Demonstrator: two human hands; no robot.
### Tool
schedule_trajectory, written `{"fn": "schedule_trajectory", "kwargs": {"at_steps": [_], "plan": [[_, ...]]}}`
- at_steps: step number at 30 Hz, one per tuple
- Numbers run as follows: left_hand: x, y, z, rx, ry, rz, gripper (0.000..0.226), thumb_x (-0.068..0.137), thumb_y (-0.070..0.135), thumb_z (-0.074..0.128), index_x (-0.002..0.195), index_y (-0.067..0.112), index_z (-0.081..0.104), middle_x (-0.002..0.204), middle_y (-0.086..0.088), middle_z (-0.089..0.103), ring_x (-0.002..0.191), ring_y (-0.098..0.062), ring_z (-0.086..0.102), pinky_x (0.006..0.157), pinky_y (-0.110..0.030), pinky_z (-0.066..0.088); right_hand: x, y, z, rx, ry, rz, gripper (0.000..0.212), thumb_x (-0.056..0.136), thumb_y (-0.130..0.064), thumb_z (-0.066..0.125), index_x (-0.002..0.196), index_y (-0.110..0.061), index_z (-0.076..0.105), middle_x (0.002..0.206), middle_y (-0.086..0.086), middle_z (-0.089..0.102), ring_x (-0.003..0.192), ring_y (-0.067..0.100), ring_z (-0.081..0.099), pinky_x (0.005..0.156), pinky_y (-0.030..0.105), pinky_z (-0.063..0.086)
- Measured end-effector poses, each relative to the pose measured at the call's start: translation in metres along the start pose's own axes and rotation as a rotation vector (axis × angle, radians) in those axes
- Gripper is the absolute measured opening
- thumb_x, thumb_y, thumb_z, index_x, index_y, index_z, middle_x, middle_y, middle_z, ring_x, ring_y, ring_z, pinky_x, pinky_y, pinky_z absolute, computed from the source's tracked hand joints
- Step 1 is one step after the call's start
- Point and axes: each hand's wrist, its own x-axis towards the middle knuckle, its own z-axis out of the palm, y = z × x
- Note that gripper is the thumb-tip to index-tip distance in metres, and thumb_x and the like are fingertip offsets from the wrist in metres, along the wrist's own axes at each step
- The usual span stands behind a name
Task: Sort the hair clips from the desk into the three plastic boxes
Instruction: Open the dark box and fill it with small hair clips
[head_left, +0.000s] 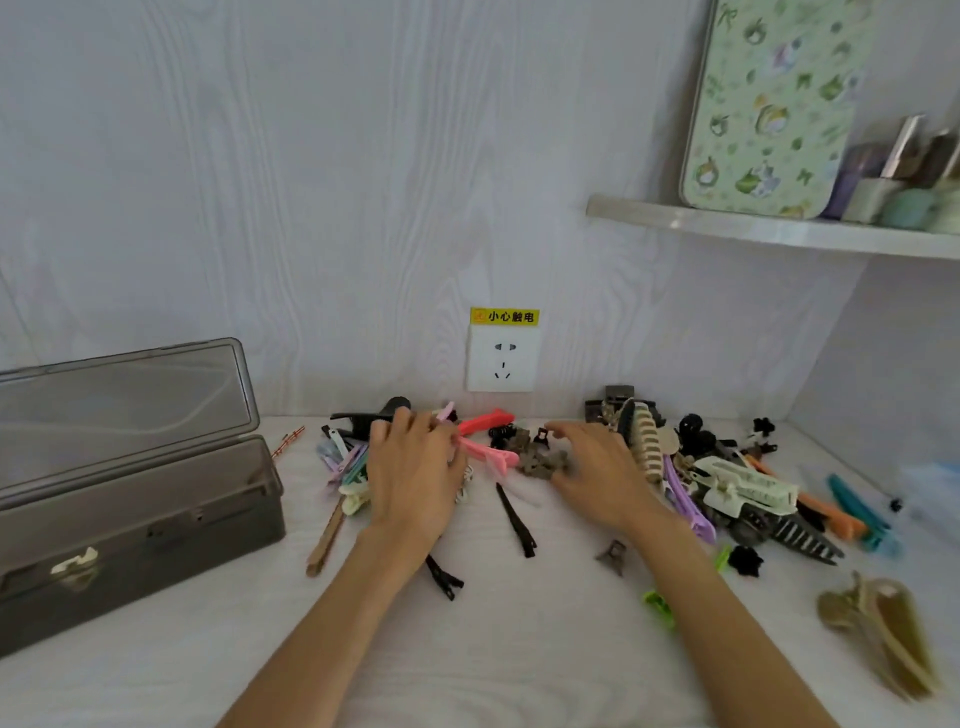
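**Both hands down in the clip pile**

The grey box (140, 514) stands open at the desk's left; only this one of the three shows. The clips (597, 467) sprawl along the wall, light, stiff plastic. The big beige claw clip (647, 441) is best taken across its body, since its teeth look snaggy. The left hand (413, 478) curls round the pink clips (491, 454). The right hand (597, 470) pinches the small brown clips (545, 462), which look fiddly and easy to drop.

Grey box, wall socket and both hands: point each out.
Grey box (140, 525), head view, front wall.
Wall socket (502, 358), head view, plate middle.
Left hand (413, 467), head view, back.
Right hand (597, 467), head view, back.
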Motion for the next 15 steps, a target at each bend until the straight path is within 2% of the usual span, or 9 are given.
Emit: {"fn": "schedule_trajectory", "kwargs": {"at_steps": [2, 5, 8, 11, 13, 15], "plan": [[0.009, -0.001, -0.004, 0.017, 0.011, 0.027, 0.03, 0.093, 0.026, 0.048, 0.121, 0.027, 0.057, 0.112, 0.005, 0.061, 0.107, -0.018, 0.048, 0.086, -0.031, 0.031, 0.003, 0.006, -0.002, 0.001, 0.072, -0.026, 0.053, 0.083, -0.013, 0.06, 0.134, -0.021, 0.045, 0.134, 0.001, 0.05, 0.129, 0.02, 0.037, 0.105, 0.031, 0.027], [0.026, 0.012, -0.003, -0.144, -0.045, 0.167, 0.034, 0.092, 0.019, 0.049, 0.124, 0.03, 0.056, 0.118, 0.004, 0.061, 0.109, -0.02, 0.05, 0.09, -0.032, 0.037, 0.006, 0.007, -0.007, 0.063, 0.17, -0.074, 0.047, 0.08, -0.011, 0.062, 0.125, -0.023, 0.055, 0.117, -0.002, 0.058, 0.114, 0.017, 0.045, 0.091, 0.023, 0.033], [0.034, 0.033, 0.009, -0.199, -0.222, 0.257, 0.035, 0.096, 0.028, 0.04, 0.131, 0.029, 0.048, 0.132, 0.005, 0.054, 0.122, -0.019, 0.045, 0.098, -0.034, 0.034, 0.003, -0.001, -0.005, 0.17, 0.062, -0.056, 0.041, 0.083, -0.02, 0.058, 0.123, -0.024, 0.054, 0.112, -0.002, 0.055, 0.101, 0.015, 0.055, 0.09, 0.031, 0.046], [0.031, 0.04, 0.018, -0.154, -0.303, 0.237, 0.039, 0.094, 0.025, 0.042, 0.133, 0.028, 0.046, 0.14, 0.006, 0.047, 0.127, -0.019, 0.043, 0.1, -0.034, 0.033, 0.002, -0.004, 0.005, 0.104, -0.095, -0.084, 0.048, 0.085, -0.034, 0.056, 0.131, -0.028, 0.045, 0.117, -0.001, 0.049, 0.108, 0.016, 0.052, 0.088, 0.03, 0.045], [0.031, 0.035, 0.014, -0.189, -0.282, 0.161, 0.037, 0.089, 0.022, 0.047, 0.125, 0.029, 0.052, 0.131, 0.006, 0.056, 0.121, -0.02, 0.05, 0.095, -0.033, 0.038, 0.004, -0.001, 0.007, 0.112, -0.108, -0.087, 0.044, 0.087, -0.035, 0.056, 0.13, -0.029, 0.048, 0.117, -0.003, 0.048, 0.104, 0.013, 0.051, 0.086, 0.027, 0.044], [0.033, 0.026, 0.009, -0.223, -0.315, 0.105, 0.033, 0.086, 0.021, 0.049, 0.116, 0.03, 0.058, 0.121, 0.004, 0.063, 0.119, -0.021, 0.052, 0.091, -0.031, 0.043, 0.006, 0.001, 0.006, 0.144, -0.085, -0.086, 0.031, 0.086, -0.033, 0.059, 0.117, -0.029, 0.058, 0.109, -0.006, 0.05, 0.089, 0.009, 0.05, 0.08, 0.026, 0.044]]}}
